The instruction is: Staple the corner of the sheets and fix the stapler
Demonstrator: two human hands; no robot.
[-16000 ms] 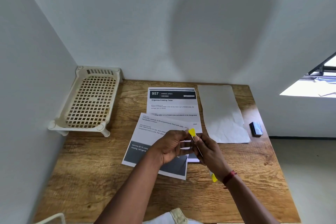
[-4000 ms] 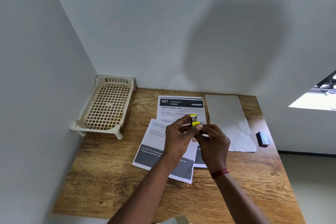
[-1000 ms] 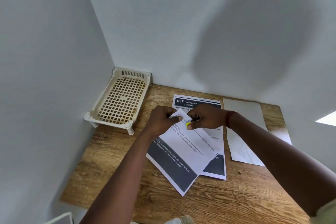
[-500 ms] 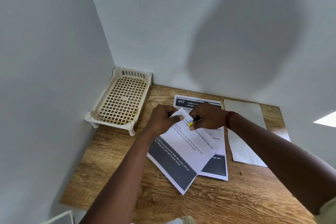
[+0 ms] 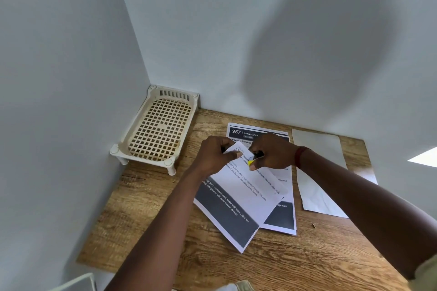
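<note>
In the head view, the left grip (image 5: 216,153) is curled onto the top edge of the upper printed sheet (image 5: 238,198), pinching the paper between thumb and fingers. The right grip (image 5: 272,152) sits just beside it at about 3 o'clock, fingers clenched round a small yellow-and-black clip (image 5: 255,159), whose yellow end pokes out against the same top edge of the sheet. The two grips almost touch over that edge; whether the clip already bites the paper cannot be told. A red band (image 5: 299,156) circles the right wrist.

The upper printed sheet lies tilted, its dark footer running toward 5 o'clock, and it overlaps a second printed sheet (image 5: 257,133) headed "957 Dining Area", which lies straighter beneath it. A blank white sheet (image 5: 319,172) rests at 3 o'clock of both, just beside the second printed sheet, on the wooden desk (image 5: 151,215).

A cream lattice rack (image 5: 158,130) on short legs stands in the desk's far corner at 10 o'clock of the grips, against both walls. A tiny brown speck (image 5: 313,225) lies on the desk near the blank sheet's near edge.
</note>
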